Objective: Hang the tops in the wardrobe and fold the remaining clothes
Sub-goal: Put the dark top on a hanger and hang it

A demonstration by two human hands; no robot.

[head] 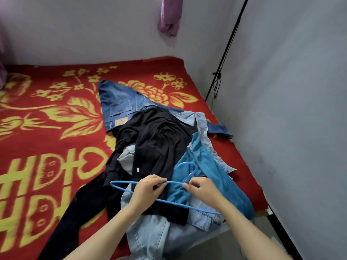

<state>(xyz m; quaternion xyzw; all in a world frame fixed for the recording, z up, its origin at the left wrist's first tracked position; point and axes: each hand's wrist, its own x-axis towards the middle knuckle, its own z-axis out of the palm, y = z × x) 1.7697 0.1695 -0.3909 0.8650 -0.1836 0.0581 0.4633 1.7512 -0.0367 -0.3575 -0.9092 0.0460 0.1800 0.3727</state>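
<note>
So the bed (56, 113) has the whole pile dumped along its right edge, down toward the near right corner. The black top (157, 139) lies on top in the middle, with the teal shirt (206, 166) right beside it. The blue hanger (124, 182) hovers crosswise over both, hook pointing away. The left hand (148, 186) pinches its upper wire and the right hand (201, 188) pinches the neck. The black top sits just beyond the left hand, so I'd guess that one's next.
</note>
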